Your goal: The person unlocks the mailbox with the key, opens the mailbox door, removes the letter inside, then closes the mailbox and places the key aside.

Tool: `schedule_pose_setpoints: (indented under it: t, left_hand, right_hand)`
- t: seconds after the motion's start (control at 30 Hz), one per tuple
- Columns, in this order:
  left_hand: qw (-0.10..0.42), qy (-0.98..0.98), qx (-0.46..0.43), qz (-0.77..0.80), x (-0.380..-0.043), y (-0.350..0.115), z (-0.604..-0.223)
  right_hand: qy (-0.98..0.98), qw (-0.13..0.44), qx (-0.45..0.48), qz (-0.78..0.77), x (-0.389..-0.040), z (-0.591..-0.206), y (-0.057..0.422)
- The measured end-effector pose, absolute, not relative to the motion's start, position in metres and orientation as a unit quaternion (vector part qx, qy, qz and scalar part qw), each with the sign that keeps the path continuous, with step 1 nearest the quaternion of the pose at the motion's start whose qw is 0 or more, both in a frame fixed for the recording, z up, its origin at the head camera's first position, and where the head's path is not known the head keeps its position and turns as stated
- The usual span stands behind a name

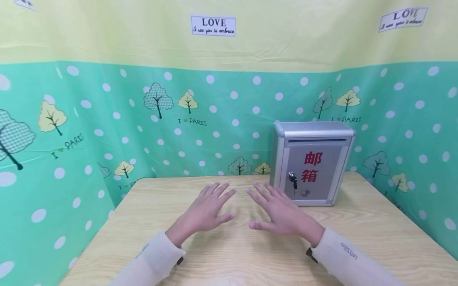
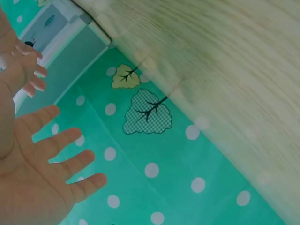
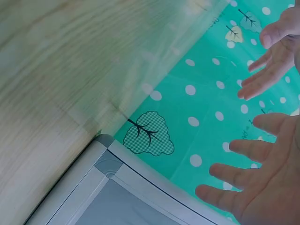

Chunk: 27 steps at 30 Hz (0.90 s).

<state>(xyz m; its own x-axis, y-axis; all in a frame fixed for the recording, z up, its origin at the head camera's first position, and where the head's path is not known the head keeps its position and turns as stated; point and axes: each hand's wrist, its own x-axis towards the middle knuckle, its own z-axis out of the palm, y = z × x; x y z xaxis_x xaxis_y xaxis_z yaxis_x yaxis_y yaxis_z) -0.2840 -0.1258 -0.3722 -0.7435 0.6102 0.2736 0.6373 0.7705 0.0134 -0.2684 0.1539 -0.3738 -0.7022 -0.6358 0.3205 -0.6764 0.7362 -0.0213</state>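
A grey metal mailbox (image 1: 315, 163) with red characters on its door stands upright at the right of the table. Its slot (image 1: 317, 140) runs along the top of the front, and keys (image 1: 294, 183) hang from the lock at the door's left side. My left hand (image 1: 207, 208) is held over the middle of the table, palm down with fingers spread, holding nothing. Beside it, my right hand (image 1: 279, 210) is spread the same way, nearest the mailbox and overlapping its lower left corner in the head view. The two thumbs point toward each other, with a gap between.
The wooden table (image 1: 143, 222) reaches back to a green dotted curtain (image 1: 214, 131) with printed trees, which also encloses the left and right sides. Both forearms wear light sleeves (image 1: 154, 258), with a dark strap piece under each cuff.
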Motion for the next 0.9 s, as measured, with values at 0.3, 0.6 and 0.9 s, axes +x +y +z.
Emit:
schedule_pose_setpoints:
  t: [0.3,0.6,0.9]
  left_hand:
    - [0.114,-0.928,-0.335,-0.112,-0.293,-0.126,-0.374]
    - [0.081,-0.918,-0.317,-0.223,-0.311,-0.129,-0.376]
    - [0.102,-0.904,-0.295,-0.292,-0.325,-0.123,-0.363]
  right_hand:
    - [-0.902,0.206,0.368,0.094,-0.275,-0.366,0.158]
    - [-0.874,0.259,0.402,0.09,-0.284,-0.359,0.164]
    - [-0.822,0.354,0.437,0.087,-0.294,-0.363,0.179]
